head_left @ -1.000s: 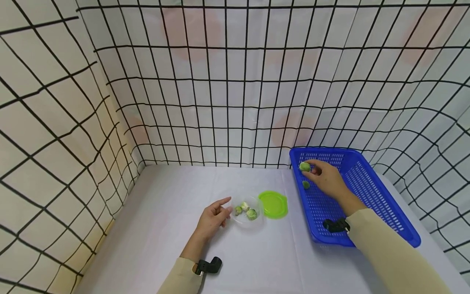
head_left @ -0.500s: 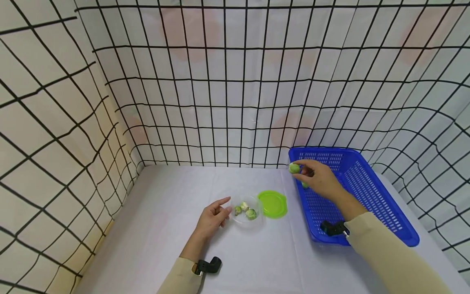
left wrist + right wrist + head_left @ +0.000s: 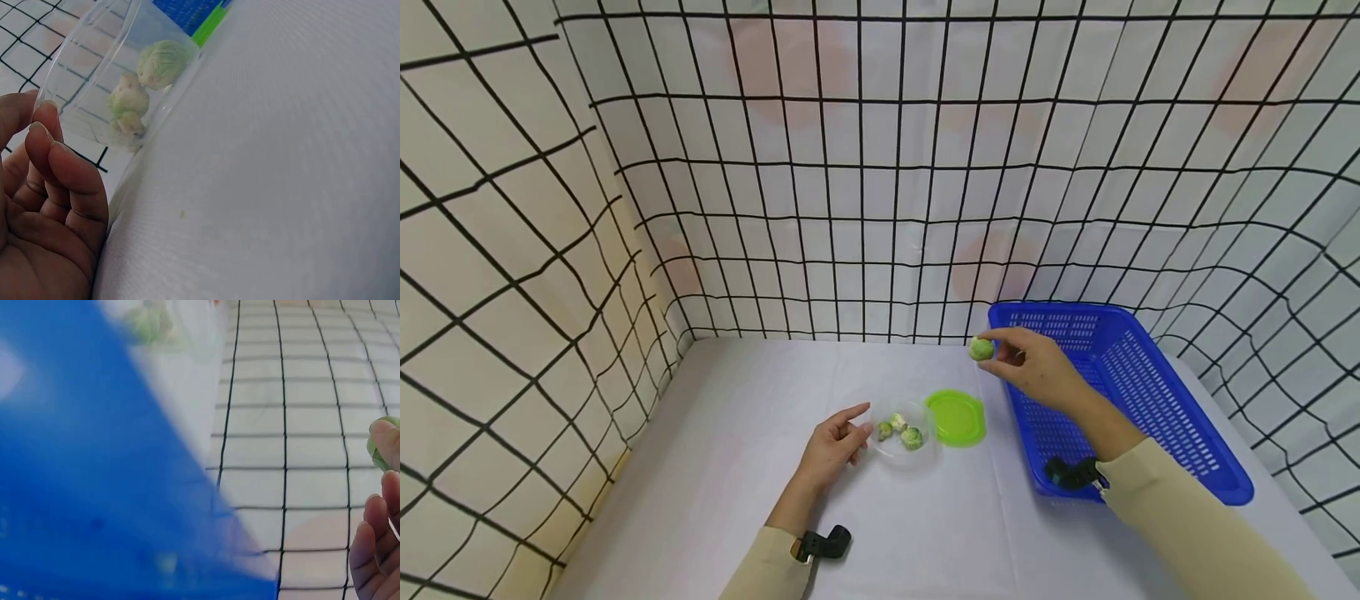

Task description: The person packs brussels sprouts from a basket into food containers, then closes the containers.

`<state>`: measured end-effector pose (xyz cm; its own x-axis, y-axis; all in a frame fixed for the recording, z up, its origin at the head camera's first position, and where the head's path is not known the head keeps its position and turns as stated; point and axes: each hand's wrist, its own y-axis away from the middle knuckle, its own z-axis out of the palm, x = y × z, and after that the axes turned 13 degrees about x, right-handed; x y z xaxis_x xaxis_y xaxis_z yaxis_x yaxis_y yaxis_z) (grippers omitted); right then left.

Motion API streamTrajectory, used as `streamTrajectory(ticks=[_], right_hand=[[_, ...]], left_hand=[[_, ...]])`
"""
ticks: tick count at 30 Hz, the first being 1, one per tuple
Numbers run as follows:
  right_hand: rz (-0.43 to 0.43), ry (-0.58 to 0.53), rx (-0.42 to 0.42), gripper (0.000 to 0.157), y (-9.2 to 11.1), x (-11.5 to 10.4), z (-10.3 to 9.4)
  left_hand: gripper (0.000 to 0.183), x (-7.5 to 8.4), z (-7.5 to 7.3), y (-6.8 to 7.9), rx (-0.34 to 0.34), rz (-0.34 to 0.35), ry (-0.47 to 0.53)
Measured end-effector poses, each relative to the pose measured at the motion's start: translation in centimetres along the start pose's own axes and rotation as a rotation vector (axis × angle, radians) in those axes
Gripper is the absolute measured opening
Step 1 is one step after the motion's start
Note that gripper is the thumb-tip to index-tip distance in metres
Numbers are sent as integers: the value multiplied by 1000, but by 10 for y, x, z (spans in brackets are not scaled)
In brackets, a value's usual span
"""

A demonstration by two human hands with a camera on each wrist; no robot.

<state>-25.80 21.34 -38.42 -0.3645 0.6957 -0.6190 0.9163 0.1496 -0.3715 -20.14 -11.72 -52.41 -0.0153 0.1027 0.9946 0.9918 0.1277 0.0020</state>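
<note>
My right hand (image 3: pixel 1033 367) pinches a green Brussels sprout (image 3: pixel 981 348) between thumb and fingers, beside the left rim of the blue basket (image 3: pixel 1195 400). In the right wrist view the sprout (image 3: pixel 379 450) shows only partly at the right edge. My left hand (image 3: pixel 833 446) holds the rim of a clear round plastic container (image 3: pixel 904 457) with thumb and forefinger. Several Brussels sprouts lie in it, one larger sprout (image 3: pixel 912 438) and smaller ones (image 3: pixel 885 430). The left wrist view shows the fingertips at the container's rim (image 3: pixel 62 50).
A bright green lid (image 3: pixel 957 418) lies flat on the white tablecloth (image 3: pixel 925 533), just right of the container. Black wire grid (image 3: pixel 880 192) stands along the back and both sides. The basket's perforated walls rise at the right of the table.
My right hand has carried the Brussels sprout left, from over the basket to outside its left rim. The sprout left in the basket is now hidden behind that hand. My left hand stays put.
</note>
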Motion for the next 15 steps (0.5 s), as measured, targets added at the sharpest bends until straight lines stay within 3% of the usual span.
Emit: streamTrajectory(ticks=[5,10,15], right_hand=[[-57,-1,-14,36,3,-16,3],[-96,-14,-27,37,5,-28,12],[-106,-25,-61,39,7,-38,25]], left_hand=[[44,15,-2,8,-12,-2,6],[45,-5,0,-2,-3,-9,-2],[46,-9,0,-4,-16,3,21]])
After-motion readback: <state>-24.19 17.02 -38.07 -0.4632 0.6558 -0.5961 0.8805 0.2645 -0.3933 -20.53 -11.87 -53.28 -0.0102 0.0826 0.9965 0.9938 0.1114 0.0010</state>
